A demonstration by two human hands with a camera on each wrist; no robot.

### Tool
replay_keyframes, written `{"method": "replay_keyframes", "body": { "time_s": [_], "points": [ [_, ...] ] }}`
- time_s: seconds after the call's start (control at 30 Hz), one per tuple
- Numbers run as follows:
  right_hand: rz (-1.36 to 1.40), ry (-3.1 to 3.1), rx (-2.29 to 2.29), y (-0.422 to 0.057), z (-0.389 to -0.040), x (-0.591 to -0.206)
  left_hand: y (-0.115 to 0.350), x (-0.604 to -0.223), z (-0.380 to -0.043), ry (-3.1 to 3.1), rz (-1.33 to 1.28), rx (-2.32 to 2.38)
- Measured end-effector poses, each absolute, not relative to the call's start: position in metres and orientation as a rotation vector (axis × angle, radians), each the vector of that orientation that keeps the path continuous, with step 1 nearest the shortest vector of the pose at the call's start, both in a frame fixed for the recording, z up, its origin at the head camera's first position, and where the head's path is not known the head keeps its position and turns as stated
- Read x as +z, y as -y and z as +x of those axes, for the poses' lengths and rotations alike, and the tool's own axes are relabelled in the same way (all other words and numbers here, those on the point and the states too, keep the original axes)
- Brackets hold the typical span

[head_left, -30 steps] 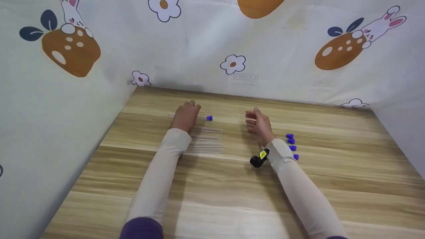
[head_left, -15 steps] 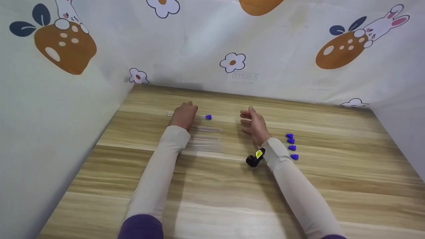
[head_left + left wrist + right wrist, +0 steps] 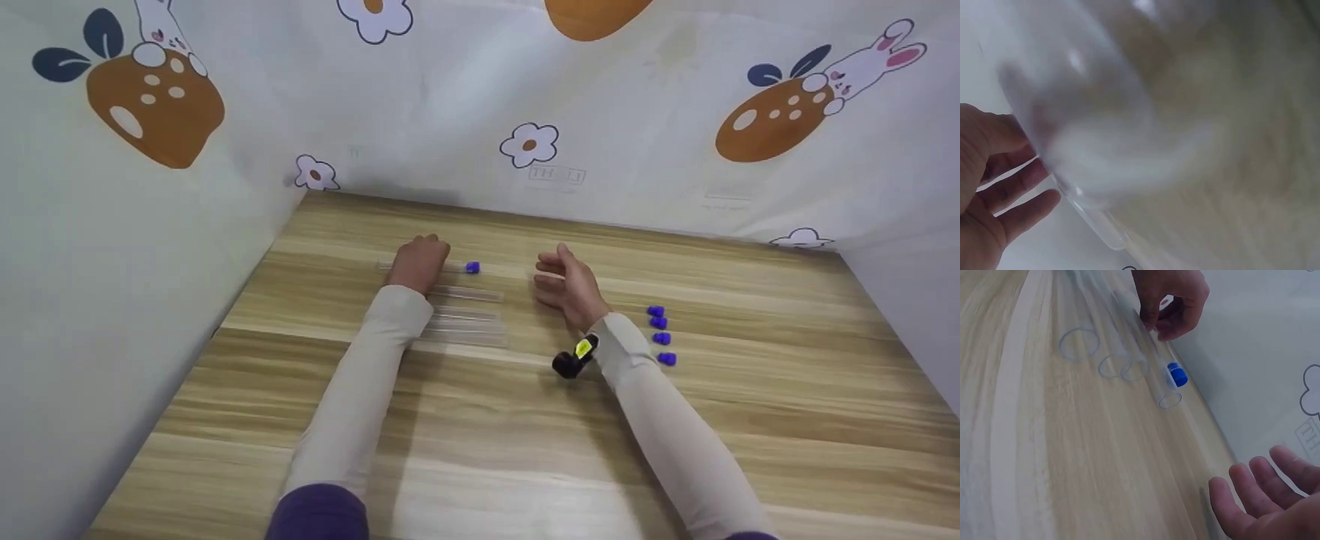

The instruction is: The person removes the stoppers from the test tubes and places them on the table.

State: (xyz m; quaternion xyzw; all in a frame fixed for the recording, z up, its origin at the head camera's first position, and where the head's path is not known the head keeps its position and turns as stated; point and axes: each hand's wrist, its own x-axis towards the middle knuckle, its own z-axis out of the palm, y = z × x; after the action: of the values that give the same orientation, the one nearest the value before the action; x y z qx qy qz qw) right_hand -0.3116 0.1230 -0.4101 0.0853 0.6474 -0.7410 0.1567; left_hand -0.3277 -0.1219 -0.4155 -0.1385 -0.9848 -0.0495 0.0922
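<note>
My left hand [image 3: 420, 264] is over a clear test tube [image 3: 455, 267] lying at the back of the table, with its thumb and fingers pinching it. A blue stopper [image 3: 472, 268] plugs the tube's right end. Nearer to me lie several open clear tubes [image 3: 469, 335] in a row, partly covered by my left wrist. In the right wrist view their open mouths face right, and the blue stopper [image 3: 1177, 374] shows behind them. My right hand [image 3: 574, 289] hovers to the right of the tubes, fingers loosely bent and holding nothing.
Several loose blue stoppers [image 3: 661, 339] lie in a column to the right of my right wrist. Behind the wood-grain table [image 3: 495, 435] stands a pale printed curtain [image 3: 450, 112], with another pale wall [image 3: 150, 262] along the left.
My right hand has drifted a little to the left, towards the stoppered tube. My left hand stays at the same tube with hardly any movement.
</note>
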Motion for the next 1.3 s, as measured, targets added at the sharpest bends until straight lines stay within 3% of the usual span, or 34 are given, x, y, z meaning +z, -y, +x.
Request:
{"method": "replay_keyframes", "body": {
  "time_s": [0.7, 1.3],
  "points": [
    [0.189, -1.69, -2.157, -0.119, -0.308, -0.408, 0.118, -0.408, -0.311, 2.759, -0.517, 0.0],
    [0.212, -1.727, -2.138, -0.122, -0.3, -0.407, 0.087, -0.409, -0.298, 2.504, -0.774, 0.073]
  ]
}}
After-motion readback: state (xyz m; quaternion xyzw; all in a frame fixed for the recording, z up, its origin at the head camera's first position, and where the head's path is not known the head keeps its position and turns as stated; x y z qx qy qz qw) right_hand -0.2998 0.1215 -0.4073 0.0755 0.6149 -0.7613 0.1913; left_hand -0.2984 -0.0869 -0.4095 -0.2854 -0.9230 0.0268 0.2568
